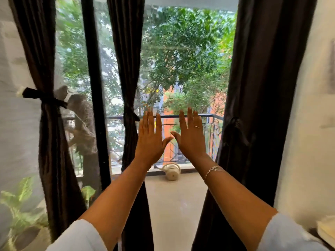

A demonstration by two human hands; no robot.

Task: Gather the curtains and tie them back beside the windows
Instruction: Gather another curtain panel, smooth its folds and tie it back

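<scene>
Three dark brown curtains hang at the windows. The left curtain [49, 134] is gathered and cinched by a dark tie-back [39, 96] fixed to the wall. A knot at rail height gathers the middle curtain [127, 69]. At the right, the third curtain [253, 105] is drawn in at about the same height. My left hand [149, 136] and my right hand [191, 136] are raised side by side in front of the open doorway, backs toward me, fingers spread, holding nothing. They touch no curtain.
A black window frame post [94, 87] stands between the left and middle curtains. Outside, a balcony railing [203, 115] and a white watering can [171, 171] on the balcony floor. A leafy plant [21, 205] is at lower left, a white wall [311, 124] at right.
</scene>
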